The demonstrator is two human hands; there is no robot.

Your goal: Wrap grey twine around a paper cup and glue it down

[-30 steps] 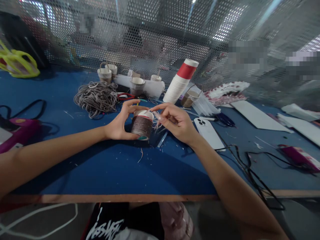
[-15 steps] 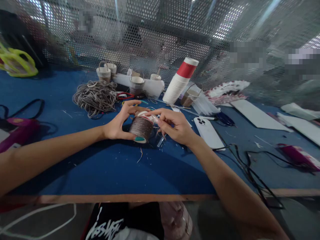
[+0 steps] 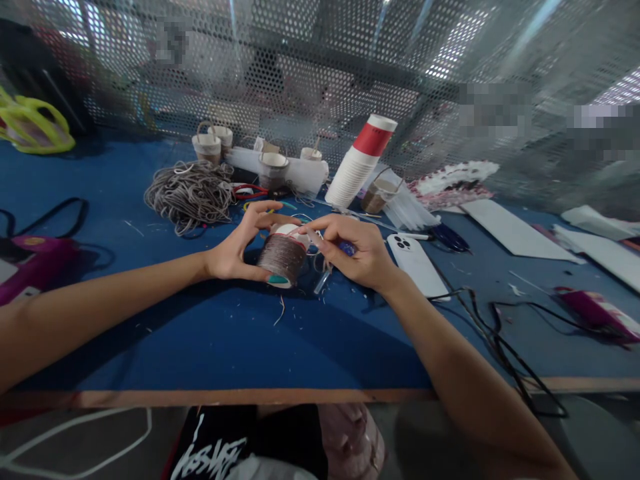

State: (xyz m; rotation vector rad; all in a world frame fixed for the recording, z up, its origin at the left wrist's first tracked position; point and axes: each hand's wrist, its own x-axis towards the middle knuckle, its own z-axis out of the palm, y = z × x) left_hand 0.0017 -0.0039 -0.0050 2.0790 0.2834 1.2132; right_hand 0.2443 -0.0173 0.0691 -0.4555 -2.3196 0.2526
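A paper cup (image 3: 281, 258) wound with grey-brown cord is tilted on its side above the blue table. Its white rim area, with a red band, is bare. My left hand (image 3: 239, 248) holds the cup from the left, thumb below and fingers over the top. My right hand (image 3: 359, 252) is closed, with its index fingertip at the bare part of the cup. Whatever is pinched in its fingers is too small to make out. A blue piece (image 3: 347, 249) shows against the right palm, partly hidden. Just below that hand lies a small clear tube (image 3: 323, 282).
Behind the hands are a tangled heap of grey cord (image 3: 190, 193), a leaning stack of paper cups (image 3: 353, 170) and several cord-wrapped cups (image 3: 273, 170). To the right lie a white phone (image 3: 419, 267), black cables (image 3: 493, 333) and white boards (image 3: 520, 230). A purple device (image 3: 43, 260) is at left.
My right index finger has drawn back slightly and bent, showing more of the cup's white part and the blue piece. My left hand keeps its hold on the cup.
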